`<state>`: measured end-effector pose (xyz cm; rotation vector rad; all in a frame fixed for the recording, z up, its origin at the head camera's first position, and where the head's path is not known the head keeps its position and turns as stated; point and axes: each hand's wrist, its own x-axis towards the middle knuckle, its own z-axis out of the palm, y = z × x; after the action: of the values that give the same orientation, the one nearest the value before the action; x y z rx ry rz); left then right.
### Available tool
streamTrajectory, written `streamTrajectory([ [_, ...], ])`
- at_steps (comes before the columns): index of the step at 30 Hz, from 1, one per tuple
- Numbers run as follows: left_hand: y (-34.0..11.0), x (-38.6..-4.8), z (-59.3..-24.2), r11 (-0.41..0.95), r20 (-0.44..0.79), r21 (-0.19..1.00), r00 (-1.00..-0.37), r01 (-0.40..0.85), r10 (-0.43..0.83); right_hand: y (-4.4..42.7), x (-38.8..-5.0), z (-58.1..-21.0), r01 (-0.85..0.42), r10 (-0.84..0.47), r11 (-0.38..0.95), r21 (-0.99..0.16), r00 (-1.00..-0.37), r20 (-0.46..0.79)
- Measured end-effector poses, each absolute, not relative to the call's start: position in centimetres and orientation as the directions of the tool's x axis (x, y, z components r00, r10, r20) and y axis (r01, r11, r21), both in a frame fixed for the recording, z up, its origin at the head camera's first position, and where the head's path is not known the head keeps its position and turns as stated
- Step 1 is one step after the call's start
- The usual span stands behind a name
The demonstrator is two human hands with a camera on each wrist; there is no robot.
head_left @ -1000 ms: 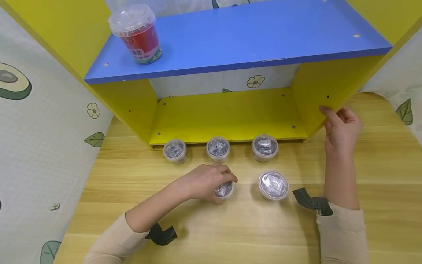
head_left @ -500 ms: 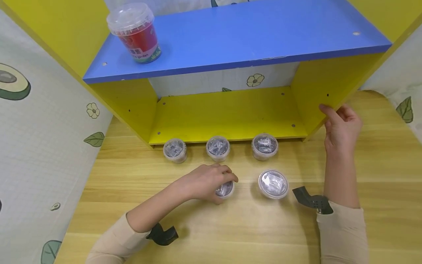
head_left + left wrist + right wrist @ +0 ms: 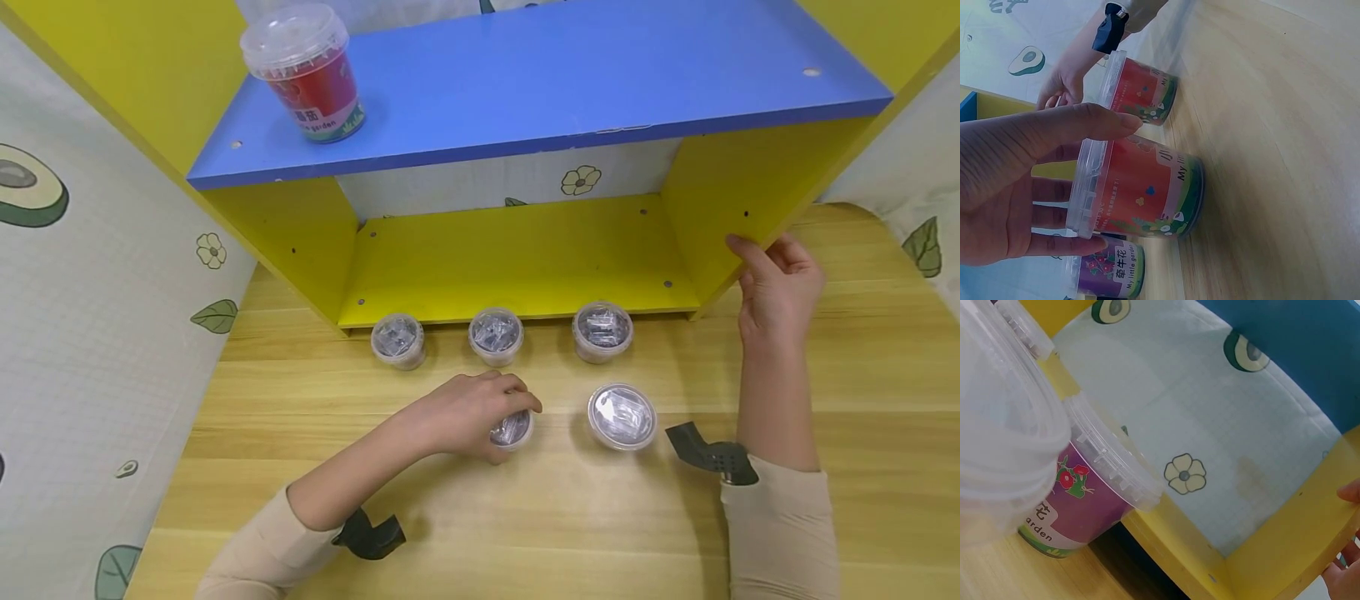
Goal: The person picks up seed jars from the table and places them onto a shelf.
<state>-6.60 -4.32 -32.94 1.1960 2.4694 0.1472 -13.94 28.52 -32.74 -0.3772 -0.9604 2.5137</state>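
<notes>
My left hand (image 3: 476,414) holds a lidded plastic tub (image 3: 512,429) around its lid, and the tub stands on the table. In the left wrist view the same tub (image 3: 1141,194) shows a red label, with the thumb on one side and fingers on the other. My right hand (image 3: 780,292) grips the front edge of the shelf unit's yellow right side panel (image 3: 720,217), thumb on the inner face. A similar lidded tub (image 3: 622,418) stands to the right of the held one, touched by neither hand.
A row of three lidded tubs (image 3: 496,336) stands along the front of the yellow bottom shelf (image 3: 510,258). One of them, a purple-labelled tub (image 3: 1088,500), shows in the right wrist view. A red-labelled tub (image 3: 318,96) sits on the blue shelf (image 3: 570,83), upper left.
The head view has shifted very slightly. Both hands keep their holds, and the tubs stay where they were.
</notes>
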Motion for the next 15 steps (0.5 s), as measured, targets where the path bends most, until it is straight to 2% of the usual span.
streamTrajectory([
  [15, -4.42, -6.42, -33.43, 0.616, -0.263, 0.227, -0.562, 0.754, 0.785, 28.52, -14.02, -32.77, -0.293, 0.476, -0.678, -0.674, -0.874, -0.098],
])
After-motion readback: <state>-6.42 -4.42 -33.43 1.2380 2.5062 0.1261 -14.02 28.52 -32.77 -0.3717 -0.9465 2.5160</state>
